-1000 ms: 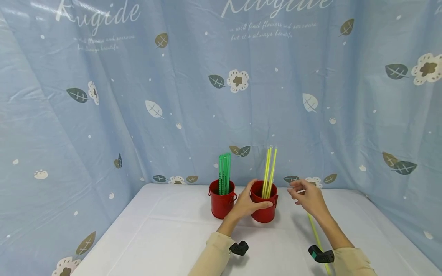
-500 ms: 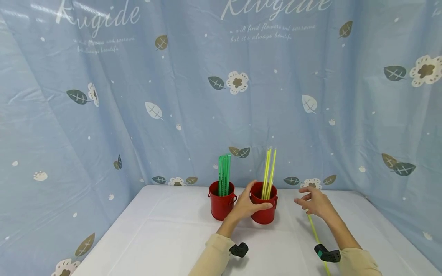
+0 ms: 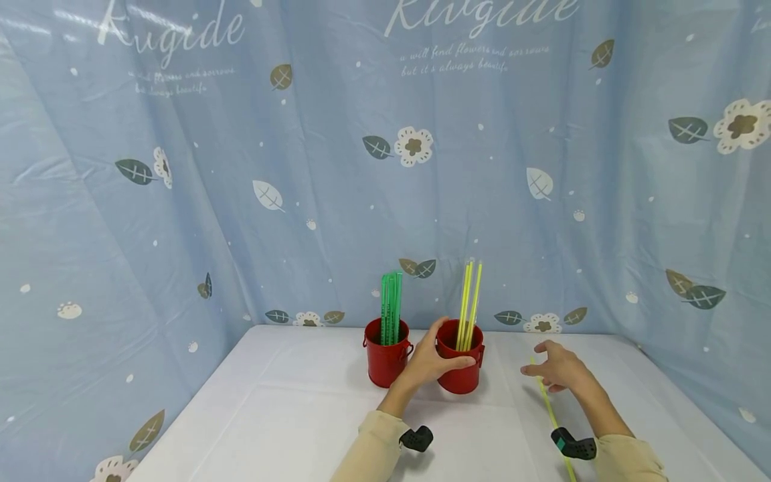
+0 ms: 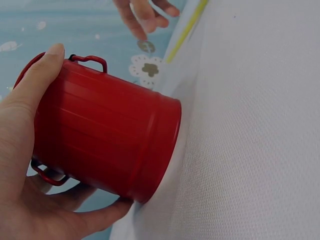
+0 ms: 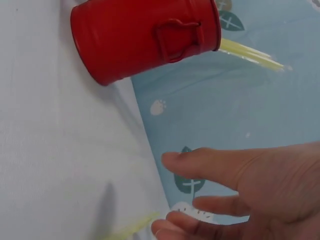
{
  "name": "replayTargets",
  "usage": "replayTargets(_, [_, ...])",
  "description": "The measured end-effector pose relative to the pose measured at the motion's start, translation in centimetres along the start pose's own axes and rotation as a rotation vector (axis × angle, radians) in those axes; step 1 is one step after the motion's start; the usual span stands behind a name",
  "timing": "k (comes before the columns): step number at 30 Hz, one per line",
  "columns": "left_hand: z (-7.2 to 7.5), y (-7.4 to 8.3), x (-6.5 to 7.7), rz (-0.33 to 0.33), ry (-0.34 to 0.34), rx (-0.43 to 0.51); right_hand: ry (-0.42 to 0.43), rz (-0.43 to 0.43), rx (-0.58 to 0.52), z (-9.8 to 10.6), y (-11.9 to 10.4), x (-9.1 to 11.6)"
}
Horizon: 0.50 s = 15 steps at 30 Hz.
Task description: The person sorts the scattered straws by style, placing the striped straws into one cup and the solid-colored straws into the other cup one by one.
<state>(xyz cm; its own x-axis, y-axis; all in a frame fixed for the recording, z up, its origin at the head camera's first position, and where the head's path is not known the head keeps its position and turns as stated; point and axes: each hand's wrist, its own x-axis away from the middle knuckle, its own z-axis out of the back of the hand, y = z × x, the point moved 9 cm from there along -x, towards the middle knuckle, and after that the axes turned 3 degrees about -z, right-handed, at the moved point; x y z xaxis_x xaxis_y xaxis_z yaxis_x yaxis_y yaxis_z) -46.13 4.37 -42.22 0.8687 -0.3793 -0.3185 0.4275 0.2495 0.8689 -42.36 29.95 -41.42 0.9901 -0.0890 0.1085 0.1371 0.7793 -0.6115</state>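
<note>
My left hand (image 3: pixel 426 363) grips a small red metal bucket (image 3: pixel 460 380), thumb near the rim and fingers curled round its far side, as the left wrist view shows on the bucket wall (image 4: pixel 105 125). Several thin yellow sticks (image 3: pixel 468 304) stand in that bucket, leaning slightly. To its right, my right hand (image 3: pixel 563 369) hovers over a long yellow stick (image 3: pixel 549 407) lying on the table. Its fingers are loosely bent and apart, with nothing between thumb (image 5: pixel 200 164) and fingers. Part of the lying stick is hidden by the wrist camera.
A second red bucket (image 3: pixel 386 367) with several green sticks (image 3: pixel 391 306) stands left of the held one, close to my left hand. Both stand on a white-covered table (image 3: pixel 289 408). A blue patterned curtain (image 3: pixel 337 221) hangs behind and along the sides.
My right hand has moved away from the held bucket, to the right and lower, over the lying yellow stick. The left hand keeps its grip on the bucket.
</note>
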Motion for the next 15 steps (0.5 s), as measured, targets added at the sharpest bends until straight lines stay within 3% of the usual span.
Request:
replayTargets(8, [-0.09,-0.05,0.13,-0.001,-0.003,0.004,-0.008,-0.025,0.019,-0.30,0.72,0.43])
replayTargets(15, [0.03,0.00,0.17,-0.004,0.005,-0.001,-0.063,-0.045,0.004,-0.90,1.02,0.64])
